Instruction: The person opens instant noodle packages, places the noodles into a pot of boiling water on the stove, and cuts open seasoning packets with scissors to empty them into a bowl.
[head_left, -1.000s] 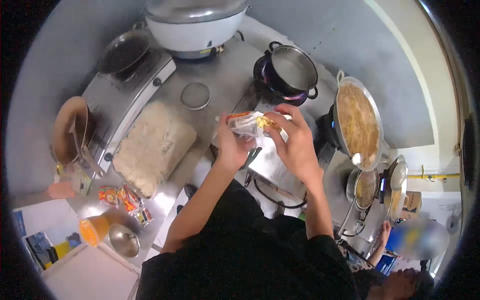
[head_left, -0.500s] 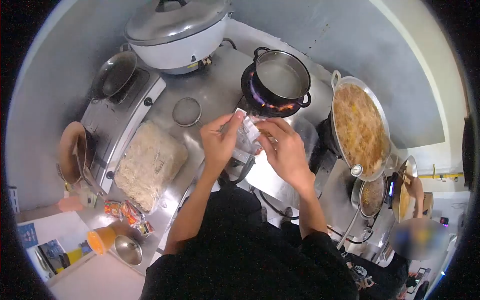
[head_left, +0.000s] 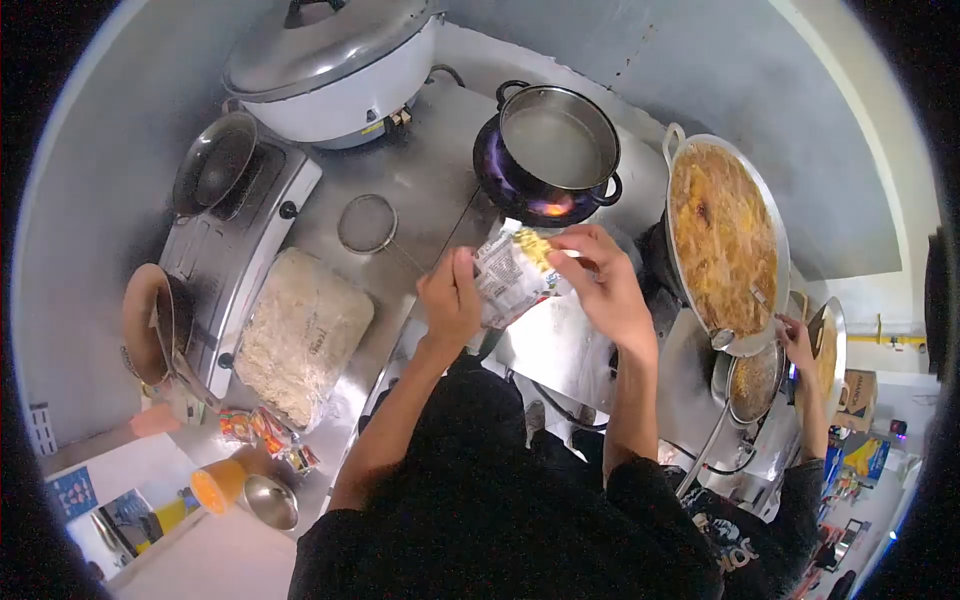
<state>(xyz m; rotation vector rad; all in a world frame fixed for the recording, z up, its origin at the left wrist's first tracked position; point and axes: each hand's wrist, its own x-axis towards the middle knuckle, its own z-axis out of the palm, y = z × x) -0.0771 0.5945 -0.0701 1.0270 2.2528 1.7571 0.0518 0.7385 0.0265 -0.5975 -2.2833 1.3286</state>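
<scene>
Between my hands is a torn-open instant noodle packet [head_left: 505,278], with a yellow block of dried noodles [head_left: 533,248] showing at its upper opening. My left hand [head_left: 450,302] is closed on the packet's left side, thumb and fingers pinching the wrapper. At the opening, my right hand [head_left: 612,295] pinches the right side of the packet, beside the noodles; its fingertips are partly hidden. Just beyond them, a black two-handled pot [head_left: 560,138] of clear liquid sits over a lit burner [head_left: 492,165].
A wok [head_left: 728,240] of bubbling oil stands right, with another person's hand [head_left: 797,345] near its edge. Left lie a strainer [head_left: 367,223], a bag of pale food [head_left: 305,335], a gas stove [head_left: 265,230] and several small packets [head_left: 262,432]. A large cooker [head_left: 335,95] stands behind.
The packet's top has come open and the noodle block now shows. My hands have moved slightly apart. The other person's hand has shifted toward the wok's edge.
</scene>
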